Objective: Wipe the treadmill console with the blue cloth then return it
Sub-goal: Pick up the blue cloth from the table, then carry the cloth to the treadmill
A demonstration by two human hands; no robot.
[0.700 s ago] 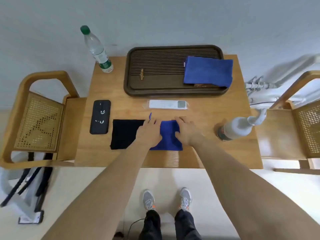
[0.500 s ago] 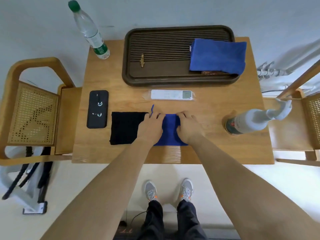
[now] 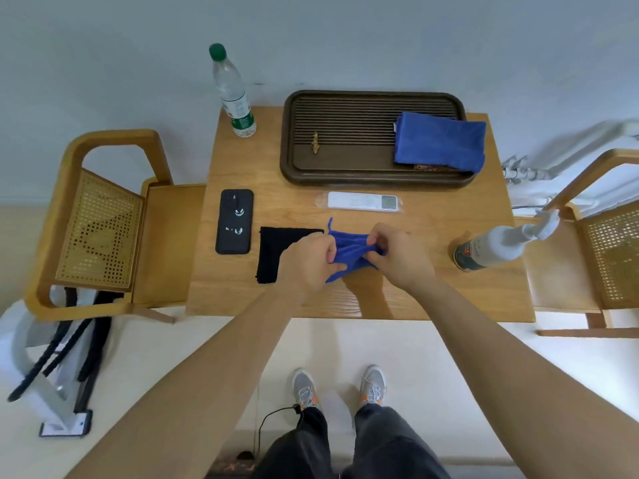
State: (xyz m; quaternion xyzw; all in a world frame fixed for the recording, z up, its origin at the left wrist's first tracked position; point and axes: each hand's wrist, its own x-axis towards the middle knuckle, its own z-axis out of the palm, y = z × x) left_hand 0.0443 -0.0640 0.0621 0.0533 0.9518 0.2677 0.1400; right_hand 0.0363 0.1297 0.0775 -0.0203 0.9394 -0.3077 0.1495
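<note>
Both hands grip one blue cloth, bunched between them over the near middle of the table. The left hand and right hand are each closed on it. Cloths on view: three, comprising this one, one black cloth flat at its left, and one folded blue cloth in the single tray. Bottles: two. Phones: one.
</note>
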